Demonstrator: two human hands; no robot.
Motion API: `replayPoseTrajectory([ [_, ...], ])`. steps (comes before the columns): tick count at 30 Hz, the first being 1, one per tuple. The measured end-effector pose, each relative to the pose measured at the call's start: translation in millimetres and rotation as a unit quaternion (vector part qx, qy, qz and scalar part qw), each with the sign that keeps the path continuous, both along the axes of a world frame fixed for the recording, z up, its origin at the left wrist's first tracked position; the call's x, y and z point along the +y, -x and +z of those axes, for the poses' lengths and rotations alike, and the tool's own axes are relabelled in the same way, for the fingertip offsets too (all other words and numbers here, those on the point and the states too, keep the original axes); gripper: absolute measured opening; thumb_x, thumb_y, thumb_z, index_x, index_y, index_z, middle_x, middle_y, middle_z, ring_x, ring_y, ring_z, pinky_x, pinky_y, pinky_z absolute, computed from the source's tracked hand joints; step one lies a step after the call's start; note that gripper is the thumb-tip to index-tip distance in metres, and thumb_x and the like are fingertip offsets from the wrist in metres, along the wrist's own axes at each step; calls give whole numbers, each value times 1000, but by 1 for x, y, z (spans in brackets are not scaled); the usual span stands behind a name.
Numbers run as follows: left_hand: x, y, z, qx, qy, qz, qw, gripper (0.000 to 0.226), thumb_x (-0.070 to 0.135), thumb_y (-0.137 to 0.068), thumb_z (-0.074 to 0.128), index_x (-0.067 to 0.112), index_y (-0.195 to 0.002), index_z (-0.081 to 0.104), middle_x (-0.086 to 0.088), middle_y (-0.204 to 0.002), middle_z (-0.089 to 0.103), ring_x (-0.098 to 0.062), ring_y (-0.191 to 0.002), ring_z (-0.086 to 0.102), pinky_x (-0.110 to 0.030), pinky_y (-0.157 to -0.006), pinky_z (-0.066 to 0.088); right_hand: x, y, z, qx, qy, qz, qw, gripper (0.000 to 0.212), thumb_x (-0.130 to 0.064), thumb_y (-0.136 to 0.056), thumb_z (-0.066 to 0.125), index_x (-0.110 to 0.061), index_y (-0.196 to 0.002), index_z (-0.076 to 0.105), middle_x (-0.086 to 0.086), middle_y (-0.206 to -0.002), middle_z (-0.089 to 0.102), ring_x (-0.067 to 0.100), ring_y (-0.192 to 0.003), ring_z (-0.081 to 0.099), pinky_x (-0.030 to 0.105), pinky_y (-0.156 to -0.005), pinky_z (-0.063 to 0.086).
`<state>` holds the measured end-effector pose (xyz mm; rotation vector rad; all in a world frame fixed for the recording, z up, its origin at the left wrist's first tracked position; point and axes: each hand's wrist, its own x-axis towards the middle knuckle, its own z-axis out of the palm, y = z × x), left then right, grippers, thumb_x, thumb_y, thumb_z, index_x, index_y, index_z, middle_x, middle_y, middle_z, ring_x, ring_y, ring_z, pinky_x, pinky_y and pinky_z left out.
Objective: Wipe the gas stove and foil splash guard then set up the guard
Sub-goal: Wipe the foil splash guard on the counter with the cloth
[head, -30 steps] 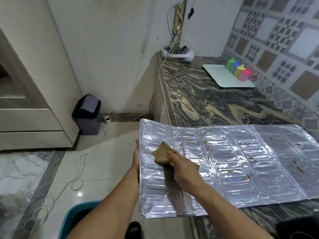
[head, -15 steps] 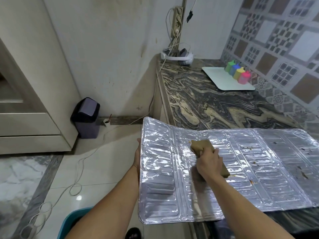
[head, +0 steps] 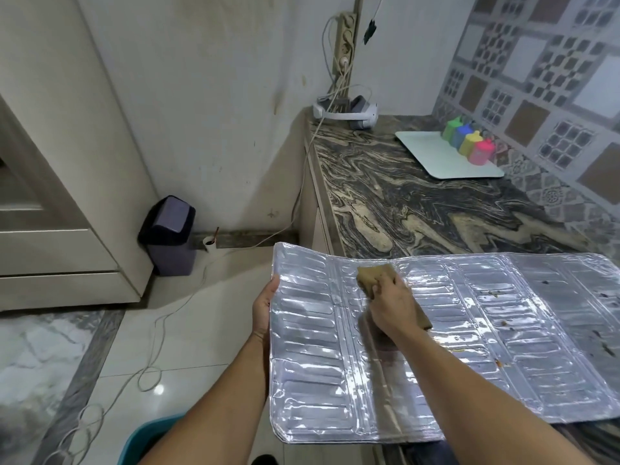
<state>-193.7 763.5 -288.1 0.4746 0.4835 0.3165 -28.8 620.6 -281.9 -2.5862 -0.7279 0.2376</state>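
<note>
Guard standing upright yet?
No. The guard lies flat across the counter, its left end held by the left hand while the right hand presses a sponge on it.

Right hand (head: 389, 305) (gripping cloth (head: 375, 276)) slid left.

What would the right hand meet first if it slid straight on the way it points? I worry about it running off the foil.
Likely only more foil splash guard, then its far edge and the bare marble countertop beyond; depth is uncertain.

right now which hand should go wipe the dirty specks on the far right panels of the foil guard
Right hand: it already presses the brown cloth on the foil guard nearer those specks. The left hand grips the overhanging edge.
</note>
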Motion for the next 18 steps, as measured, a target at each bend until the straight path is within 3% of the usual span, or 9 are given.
replayPoseTrajectory([
  [4, 3, -3, -10, -8, 35, -3, 999, 68, 46, -84, 53, 5, -138, 50, -23, -132, 52, -41, -113, 54, -54, -105, 35, 21, 15, 1, 77, -56, 80, 992, 31, -30, -103, 34, -22, -127, 51, 11, -110, 61, 23, -93, 58, 39, -80, 49],
  [6, 3, -6, -17, -1, 35, -1, 999, 69, 47, -84, 55, 5, -138, 49, -24, -132, 51, -42, -115, 51, -58, -108, 31, 29, 28, 3, 110, -104, 116, 982, 33, -27, -102, 38, -23, -132, 50, 11, -105, 64, 25, -92, 61, 36, -80, 48],
  [8, 5, -7, -23, -5, 36, -8, 999, 70, 47, -84, 57, 7, -140, 48, -24, -132, 51, -43, -115, 50, -61, -109, 28, 27, 35, 2, 96, -115, 163, 975, 31, -20, -101, 41, -19, -129, 54, 6, -101, 62, 22, -90, 57, 32, -77, 42],
  [10, 4, -6, -26, -9, 37, -9, 999, 67, 45, -85, 57, 7, -139, 49, -23, -127, 55, -42, -111, 54, -60, -106, 34, 19, 33, -1, 43, -68, 194, 978, 28, -19, -101, 38, -18, -124, 54, 3, -99, 61, 19, -85, 57, 33, -72, 43],
  [12, 4, -3, -26, -9, 32, -2, 999, 70, 43, -79, 64, 6, -137, 50, -22, -123, 59, -41, -108, 58, -55, -101, 40, 12, 19, -4, -9, -26, 181, 983, 23, -20, -102, 35, -15, -111, 56, 5, -98, 63, 20, -81, 62, 34, -68, 51],
  [14, 5, -1, -27, -10, 25, -6, 1000, 87, 41, -67, 78, 6, -140, 47, -20, -127, 57, -41, -113, 55, -56, -104, 37, 7, -1, -5, -50, -6, 138, 989, 23, -16, -100, 33, -11, -100, 55, 9, -97, 64, 24, -82, 63, 35, -68, 53],
  [16, 5, 1, -24, -13, 20, -7, 1000, 94, 41, -63, 81, 7, -142, 45, -20, -130, 54, -41, -115, 53, -59, -106, 33, 4, -22, -5, -50, -9, 77, 996, 27, -13, -96, 30, -10, -91, 57, 12, -94, 66, 26, -80, 63, 36, -68, 52],
  [18, 6, 1, -23, -29, 30, -14, 999, 94, 41, -63, 81, 7, -142, 45, -21, -132, 53, -42, -116, 53, -60, -105, 34, 6, -36, -6, -37, -1, 23, 999, 26, -12, -94, 33, -7, -94, 59, 15, -99, 66, 31, -86, 62, 37, -71, 51],
])
